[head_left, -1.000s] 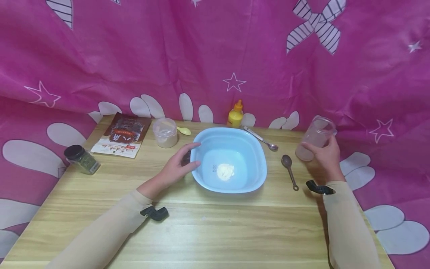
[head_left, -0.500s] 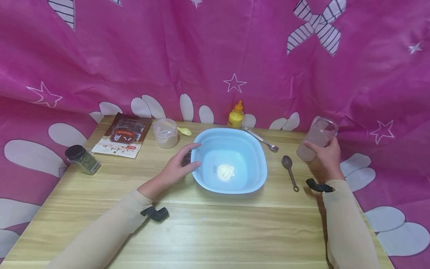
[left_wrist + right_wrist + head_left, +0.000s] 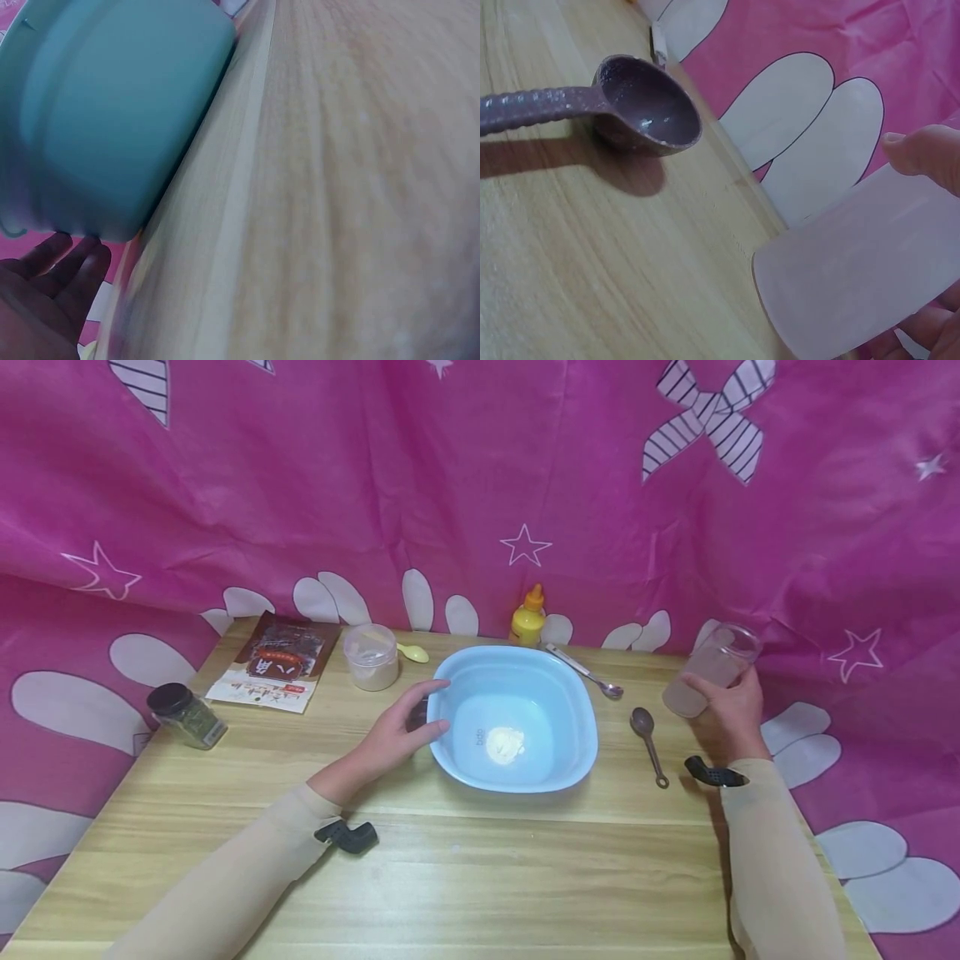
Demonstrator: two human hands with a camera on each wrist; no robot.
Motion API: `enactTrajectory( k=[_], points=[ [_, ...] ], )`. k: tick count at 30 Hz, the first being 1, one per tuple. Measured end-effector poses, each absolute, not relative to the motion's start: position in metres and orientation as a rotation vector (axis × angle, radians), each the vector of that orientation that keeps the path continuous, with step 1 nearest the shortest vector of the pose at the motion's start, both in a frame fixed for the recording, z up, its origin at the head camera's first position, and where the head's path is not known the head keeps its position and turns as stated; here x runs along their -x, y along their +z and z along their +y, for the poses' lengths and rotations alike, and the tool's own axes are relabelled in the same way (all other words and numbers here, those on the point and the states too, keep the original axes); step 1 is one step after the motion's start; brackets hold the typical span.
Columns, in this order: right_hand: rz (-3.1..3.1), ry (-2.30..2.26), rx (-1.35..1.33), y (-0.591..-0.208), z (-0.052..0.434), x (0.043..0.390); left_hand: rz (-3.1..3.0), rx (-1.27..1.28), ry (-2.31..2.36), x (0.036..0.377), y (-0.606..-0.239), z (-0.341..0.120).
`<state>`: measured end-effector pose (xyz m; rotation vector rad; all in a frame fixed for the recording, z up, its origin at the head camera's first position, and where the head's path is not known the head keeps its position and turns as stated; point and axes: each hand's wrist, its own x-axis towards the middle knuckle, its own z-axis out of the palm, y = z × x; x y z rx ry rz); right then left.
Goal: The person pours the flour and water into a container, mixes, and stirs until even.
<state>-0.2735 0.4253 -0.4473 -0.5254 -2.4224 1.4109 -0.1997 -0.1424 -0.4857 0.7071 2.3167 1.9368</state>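
My right hand (image 3: 731,710) has drifted the tilted jar (image 3: 711,670) toward two o'clock, fingers clamped round it, while my left hand (image 3: 397,731), fingers loosely apart, should keep steadying the basin (image 3: 577,710).

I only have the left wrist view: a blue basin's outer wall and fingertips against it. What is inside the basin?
Observer: A small heap of white powder lies on the bottom of the blue basin.
Operator: What is the right hand doing?
Observer: The right hand holds a frosted plastic jar, tilted, above the table's right edge.
Operator: Anything between that jar and the basin?
Observer: A brown spoon lies on the table, bowl facing up, touching neither.
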Motion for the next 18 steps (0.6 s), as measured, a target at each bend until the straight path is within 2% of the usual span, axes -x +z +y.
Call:
enactTrajectory(
  k=[18],
  points=[
    [-2.436, 1.457, 0.482, -0.4522, 0.4273, 0.2694, 2.354, -0.69, 1.898, 0.1996, -0.4853, -0.1417]
  ],
)
